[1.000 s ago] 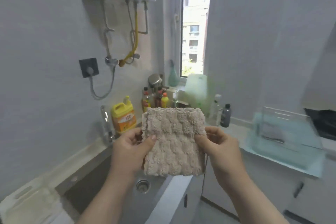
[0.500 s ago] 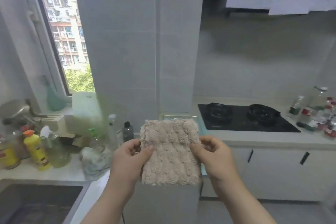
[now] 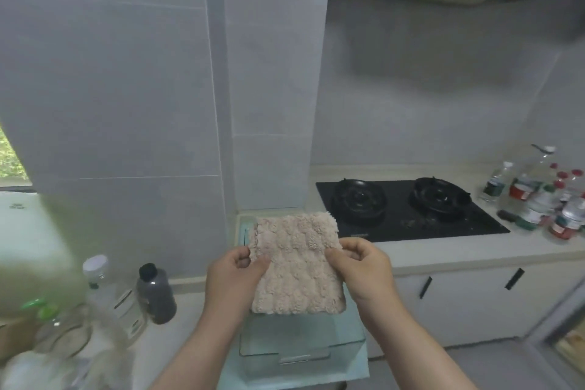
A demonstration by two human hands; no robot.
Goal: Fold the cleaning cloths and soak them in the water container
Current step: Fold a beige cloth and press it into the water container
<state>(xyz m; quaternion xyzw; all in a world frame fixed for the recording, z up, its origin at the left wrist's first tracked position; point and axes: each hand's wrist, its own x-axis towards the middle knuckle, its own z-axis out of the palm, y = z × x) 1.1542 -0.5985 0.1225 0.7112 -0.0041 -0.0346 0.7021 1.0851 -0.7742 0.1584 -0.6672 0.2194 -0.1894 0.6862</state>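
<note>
Since the earlier frame, the fluffy beige folded cloth (image 3: 296,266) had come over the clear rectangular water container (image 3: 300,348); left hand (image 3: 232,279) and right hand (image 3: 364,269) pinched its side edges.

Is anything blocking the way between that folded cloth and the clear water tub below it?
Nothing visible: the left hand and right hand hold the cloth just above the tub, whose top looks open.

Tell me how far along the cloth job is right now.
Done: the beige cloth looks folded into a thick square. In hand: the left hand and right hand pinch its side edges, holding it up over the clear container. Left: lower it into the container to soak. Whether more cloths remain is not visible.
</note>
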